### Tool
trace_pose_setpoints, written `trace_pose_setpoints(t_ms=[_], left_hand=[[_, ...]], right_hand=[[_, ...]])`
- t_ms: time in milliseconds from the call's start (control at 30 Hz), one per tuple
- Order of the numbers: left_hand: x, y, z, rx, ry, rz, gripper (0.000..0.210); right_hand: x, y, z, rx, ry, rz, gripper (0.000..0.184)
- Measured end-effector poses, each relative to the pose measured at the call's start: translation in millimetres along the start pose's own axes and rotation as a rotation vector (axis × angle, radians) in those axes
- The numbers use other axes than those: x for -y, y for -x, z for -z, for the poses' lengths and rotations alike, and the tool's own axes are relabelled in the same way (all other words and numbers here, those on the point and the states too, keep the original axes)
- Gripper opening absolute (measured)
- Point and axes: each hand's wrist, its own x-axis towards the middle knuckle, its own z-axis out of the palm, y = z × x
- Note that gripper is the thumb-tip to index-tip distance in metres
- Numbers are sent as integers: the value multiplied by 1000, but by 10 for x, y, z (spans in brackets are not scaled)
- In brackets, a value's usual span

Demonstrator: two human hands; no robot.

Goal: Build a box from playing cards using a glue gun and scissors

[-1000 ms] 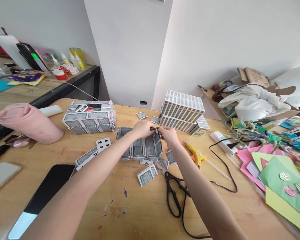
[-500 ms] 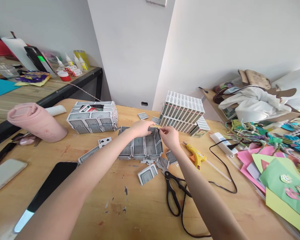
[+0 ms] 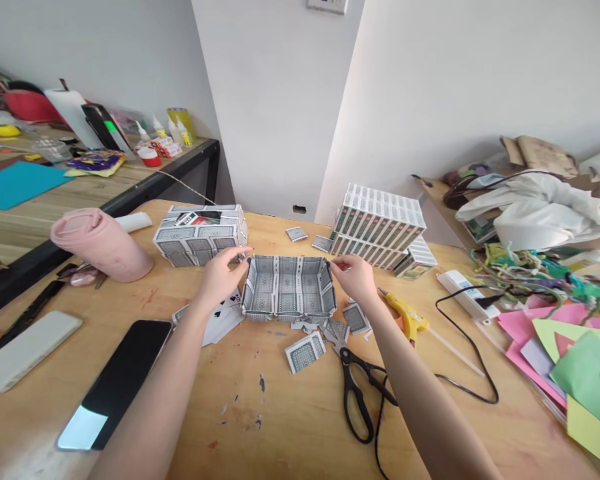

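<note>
An open-topped box made of playing cards [image 3: 287,303] lies in front of me, its patterned inside showing. My right hand [image 3: 354,275] pinches the box's far right corner between thumb and fingers. At the far left corner is my left hand [image 3: 223,277], thumb and forefinger apart beside the edge. Loose playing cards [image 3: 223,323] lie partly under my left wrist. More cut card pieces [image 3: 305,352] lie in front of the box, near black-handled scissors [image 3: 353,373]. A second box of cards [image 3: 200,233], with an opening in its top, stands behind my left hand.
Stacked card packs [image 3: 377,227] stand at the back right. A yellow glue gun [image 3: 407,317] with its cable and a white power strip [image 3: 467,297] lie to the right, beside coloured paper [image 3: 585,373]. On the left are a pink tumbler [image 3: 103,247] and a phone [image 3: 120,373].
My left hand has moved left along the box, from its far right part to the far left corner. My right hand stays at the right corner. The view has shifted slightly left.
</note>
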Motion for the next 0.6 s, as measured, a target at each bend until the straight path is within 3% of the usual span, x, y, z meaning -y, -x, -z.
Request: trace_pose_setpoints(t_ms=[200,433,600], left_hand=[[-95,-91,-189,31,-251,146,36],[-264,-84,-235,-29,-446,150,32],[-389,-8,-338,-44,-707,175,33]], right_hand=[[144,22,-120,-55,206,0,23],[329,82,-270,-41,351,-119,18],[339,122,-357,-88,371,-71,18]])
